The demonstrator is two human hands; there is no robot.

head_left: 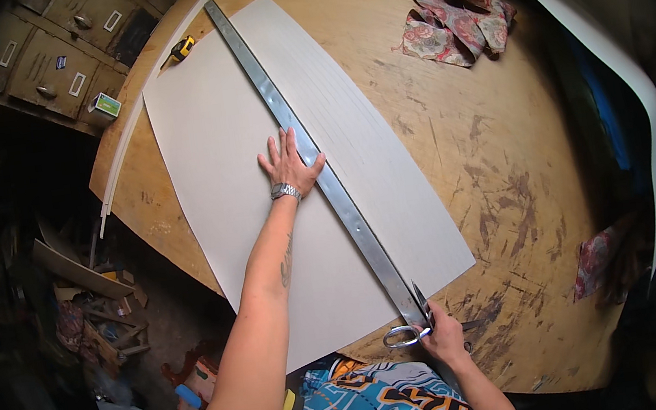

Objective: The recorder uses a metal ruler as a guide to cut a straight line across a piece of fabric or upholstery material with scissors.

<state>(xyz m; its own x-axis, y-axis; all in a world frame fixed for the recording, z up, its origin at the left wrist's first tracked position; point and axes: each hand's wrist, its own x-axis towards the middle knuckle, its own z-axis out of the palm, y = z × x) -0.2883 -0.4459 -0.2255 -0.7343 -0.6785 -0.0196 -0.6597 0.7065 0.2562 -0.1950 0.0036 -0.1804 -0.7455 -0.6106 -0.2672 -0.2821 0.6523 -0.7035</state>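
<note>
Head view, and from where I stand I see a person bent over a big wooden table (375, 52) with dark scuffs on its right side. On the table lies a wide, pale grey sheet (215, 153), and a long, shiny metal strip (340, 203) lies slantwise across it, from the far edge down to the near edge. The left hand (293, 166) is wide open, with its fingers spread, and it presses on the strip near the middle. Part of that hand rests on the sheet too, and it has nothing in its grip. A silver watch (285, 190) sits on that wrist. Down at the near end of the strip, the right hand (445, 336) is curled round a pair of metal scissors (400, 337). One blade points up beside the strip, and a round handle sticks out to the left. I can't tell if the right hand touches the strip as well. Just past the sheet's far left edge is a yellow and black tape measure (180, 51), close to a thin white strip (130, 139) along the table's edge. Red flowery cloth (478, 27) lies in a heap at the far right. Old drawers (41, 68) stand past the far left side.
</note>
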